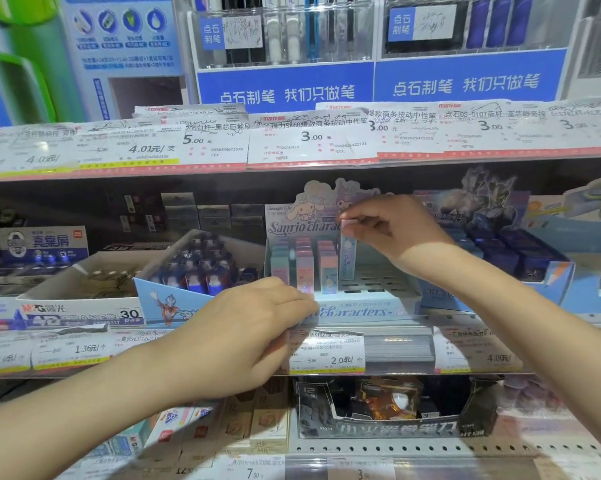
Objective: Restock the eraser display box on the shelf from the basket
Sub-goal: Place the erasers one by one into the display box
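The pastel eraser display box [358,308], printed with cartoon characters, stands on the middle shelf. Three rows of upright erasers [304,263] fill its left part; the slots on its right are bare. My right hand [389,228] pinches the top of a light blue eraser [347,259] that stands upright in the fourth row. My left hand [254,327] grips the box's front left edge. The basket is not in view.
A blue hero-print eraser box [184,292] stands to the left, a white 30-piece eraser box [80,306] further left. A dark blue display [521,258] sits to the right. Price tags line the shelf edges. A black box [396,414] sits on the shelf below.
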The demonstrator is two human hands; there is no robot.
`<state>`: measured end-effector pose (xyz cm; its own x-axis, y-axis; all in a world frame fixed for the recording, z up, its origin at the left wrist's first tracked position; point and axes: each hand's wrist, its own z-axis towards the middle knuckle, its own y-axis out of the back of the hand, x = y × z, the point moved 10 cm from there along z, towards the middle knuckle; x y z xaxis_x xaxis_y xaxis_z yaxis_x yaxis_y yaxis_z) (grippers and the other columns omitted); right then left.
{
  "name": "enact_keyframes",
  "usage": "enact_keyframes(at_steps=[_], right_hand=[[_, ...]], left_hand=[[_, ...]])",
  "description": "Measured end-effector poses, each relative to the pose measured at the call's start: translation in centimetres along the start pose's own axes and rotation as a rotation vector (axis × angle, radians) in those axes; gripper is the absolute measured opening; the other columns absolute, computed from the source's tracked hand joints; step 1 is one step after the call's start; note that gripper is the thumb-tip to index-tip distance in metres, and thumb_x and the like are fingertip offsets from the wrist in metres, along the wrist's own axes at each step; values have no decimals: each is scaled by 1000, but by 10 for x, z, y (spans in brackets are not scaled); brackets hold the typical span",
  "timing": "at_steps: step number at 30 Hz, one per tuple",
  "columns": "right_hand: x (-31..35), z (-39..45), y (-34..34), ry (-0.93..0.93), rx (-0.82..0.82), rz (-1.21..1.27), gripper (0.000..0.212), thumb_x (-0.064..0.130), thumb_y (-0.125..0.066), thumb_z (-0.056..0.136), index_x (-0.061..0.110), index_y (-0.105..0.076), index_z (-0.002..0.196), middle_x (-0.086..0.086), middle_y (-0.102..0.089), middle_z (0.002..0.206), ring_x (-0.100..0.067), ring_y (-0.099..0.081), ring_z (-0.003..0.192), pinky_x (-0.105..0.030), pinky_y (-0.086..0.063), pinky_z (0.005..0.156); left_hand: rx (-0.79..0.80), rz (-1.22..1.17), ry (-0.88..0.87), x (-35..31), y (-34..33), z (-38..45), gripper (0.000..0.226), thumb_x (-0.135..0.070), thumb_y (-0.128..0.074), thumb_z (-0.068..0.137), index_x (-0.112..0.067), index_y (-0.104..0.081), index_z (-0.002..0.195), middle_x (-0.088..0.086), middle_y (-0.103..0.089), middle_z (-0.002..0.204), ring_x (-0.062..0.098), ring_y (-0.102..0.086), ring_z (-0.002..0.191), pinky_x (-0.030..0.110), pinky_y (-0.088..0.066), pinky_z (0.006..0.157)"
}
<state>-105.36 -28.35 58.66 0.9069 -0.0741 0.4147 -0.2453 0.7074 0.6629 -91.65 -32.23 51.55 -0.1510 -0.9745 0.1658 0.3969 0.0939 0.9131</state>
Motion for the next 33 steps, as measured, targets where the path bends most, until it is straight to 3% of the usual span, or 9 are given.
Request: enact_keyframes(at_steps=[6, 10, 15, 17, 20, 26, 29, 33], right_hand=[[-7, 0, 5, -27, 16, 15, 20, 14, -64, 84, 15, -71, 103, -4, -71, 93, -18, -66, 84, -29, -52, 85], [-10, -2, 0, -37, 42, 16, 22, 14, -66, 83, 14, -70, 104, 6, -68, 97, -8, -63, 84, -11, -48, 81], [-6, -8, -11, 29, 86, -21, 19, 12, -64, 83, 13, -72, 101, 4, -55, 98, -13, -56, 92, -2, -38, 81], [-6, -11, -15, 39, 136, -77, 24, 8, -58, 85, 16, -71, 103, 6, -54, 103, -13, -53, 100, -5, -35, 87], [-5, -15, -19, 51, 205, -169, 35, 4, -50, 86, 20, -67, 112, 3, -57, 118, -16, -51, 112, -23, -36, 100], [-3, -24, -21, 78, 272, -214, 50, -2, -39, 87, 24, -55, 126, 1, -50, 134, -18, -45, 124, -28, -33, 107], [2, -32, -13, 112, 164, -198, 49, 2, -41, 88, 22, -48, 132, -1, -52, 133, -19, -47, 122, -26, -35, 104], [13, -48, 0, 189, -11, -150, 39, 17, -46, 86, 17, -54, 124, -3, -58, 119, -18, -53, 109, -26, -41, 92]], left_hand=[[-6, 10, 4, 2, 2, 1, 43, -19, -43, 79, -20, -59, 119, -9, -66, 108, 10, -54, 92, 22, -48, 79], [-5, -3, 2, 1, 3, 2, 40, -18, -41, 78, -20, -60, 112, -9, -67, 102, 12, -55, 89, 28, -50, 75], [-3, -5, 9, 2, 4, 3, 41, -18, -39, 76, -20, -61, 111, -9, -68, 100, 13, -56, 86, 25, -46, 73], [-2, -9, 12, 2, 4, 3, 41, -18, -39, 75, -20, -62, 110, -9, -68, 100, 13, -56, 85, 26, -48, 72], [2, -12, 26, 1, 5, 3, 41, -18, -39, 75, -20, -62, 109, -9, -68, 98, 13, -56, 85, 28, -50, 71], [-15, -33, 58, -1, 7, 3, 41, -21, -40, 77, -20, -61, 112, -8, -68, 100, 13, -57, 90, 28, -49, 77], [-46, -96, 96, 1, 8, 3, 40, -27, -39, 81, -22, -60, 114, -8, -67, 101, 12, -56, 95, 33, -50, 79], [-165, -196, 152, 2, 14, -1, 36, -27, -46, 83, -16, -62, 114, -5, -63, 109, 11, -54, 105, 32, -48, 89]])
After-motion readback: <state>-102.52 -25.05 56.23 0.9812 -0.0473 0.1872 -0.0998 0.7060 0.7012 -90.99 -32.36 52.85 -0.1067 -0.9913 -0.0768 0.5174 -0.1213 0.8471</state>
